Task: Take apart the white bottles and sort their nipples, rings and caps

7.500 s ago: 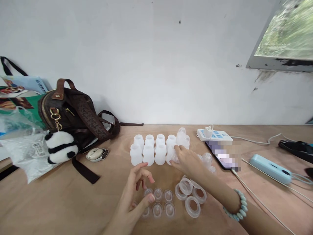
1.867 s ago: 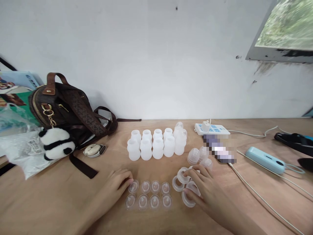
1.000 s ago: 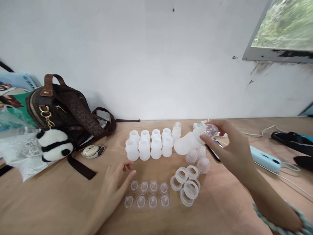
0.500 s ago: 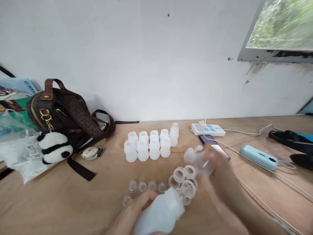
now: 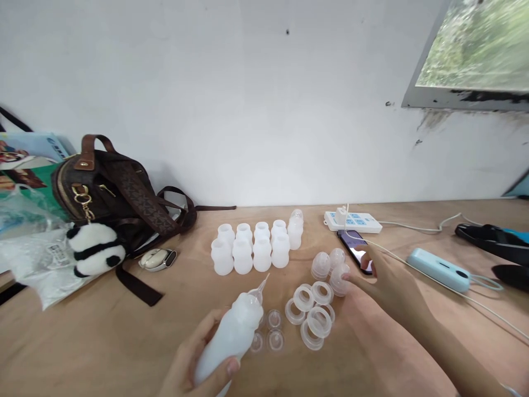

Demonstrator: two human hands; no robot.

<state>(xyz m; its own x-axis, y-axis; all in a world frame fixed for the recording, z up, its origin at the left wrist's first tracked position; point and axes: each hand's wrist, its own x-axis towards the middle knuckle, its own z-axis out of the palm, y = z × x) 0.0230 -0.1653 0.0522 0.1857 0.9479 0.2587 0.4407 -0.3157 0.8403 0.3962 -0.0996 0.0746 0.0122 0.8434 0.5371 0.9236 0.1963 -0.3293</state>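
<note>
Left hand (image 5: 189, 354) now holds bottle (image 5: 227, 343); teat (image 5: 262, 287) uncovered

A waisted, milky-white plastic bottle (image 5: 227, 337), earlier upright and capped at far centre, now tilts uncapped in the near-side left hand (image 5: 188, 357).

The left hand (image 5: 188, 358) grips a tilted white baby bottle (image 5: 227, 342) with a clear nipple (image 5: 259, 292); the right hand (image 5: 384, 278), fingers parted, has its thumb at a clear domed cap (image 5: 339, 280).
</note>
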